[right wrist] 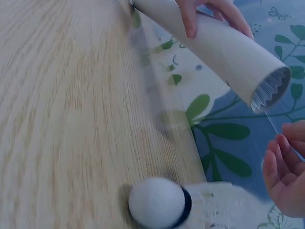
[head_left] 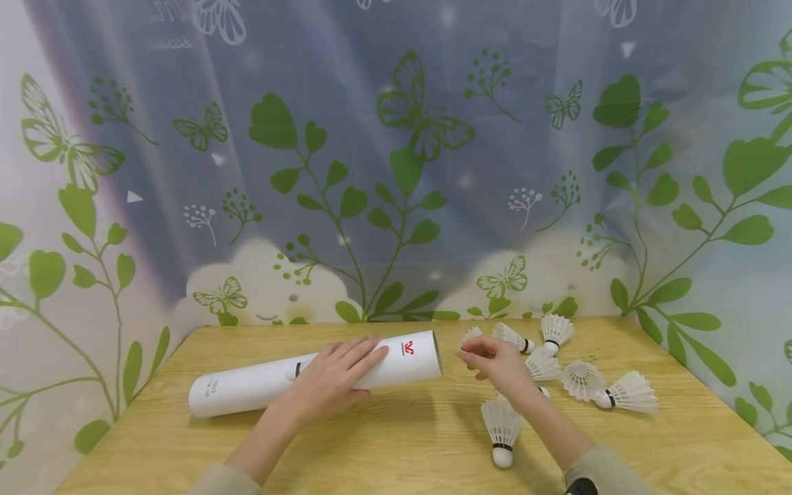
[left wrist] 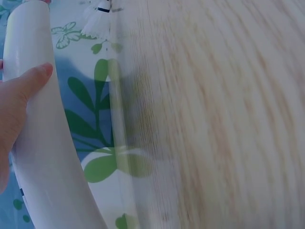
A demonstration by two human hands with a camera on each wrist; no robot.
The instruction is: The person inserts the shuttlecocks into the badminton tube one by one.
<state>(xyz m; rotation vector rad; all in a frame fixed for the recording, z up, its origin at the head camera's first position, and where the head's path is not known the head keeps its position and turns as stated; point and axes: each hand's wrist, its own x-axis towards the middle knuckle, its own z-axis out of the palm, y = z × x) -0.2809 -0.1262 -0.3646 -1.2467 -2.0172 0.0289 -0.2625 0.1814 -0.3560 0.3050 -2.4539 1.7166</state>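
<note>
Clearly our left hand point(head_left: 334, 375) has the white tube point(head_left: 399, 361)

Its fingers and thumb wrap the tube, which slants above the wooden table point(head_left: 383, 450), mouth end lifted. We see jagged feather tips point(right wrist: 270, 93) inside that mouth. Just beside it, our right hand point(head_left: 502, 368) is empty, fingers loosely curled toward the thumb. Several shuttlecocks point(head_left: 631, 393) lie beyond and right of it; a nearer shuttlecock point(head_left: 502, 426) points its cork toward us.

White tube point(head_left: 405, 363) near several shuttlecocks point(head_left: 502, 423)
</note>
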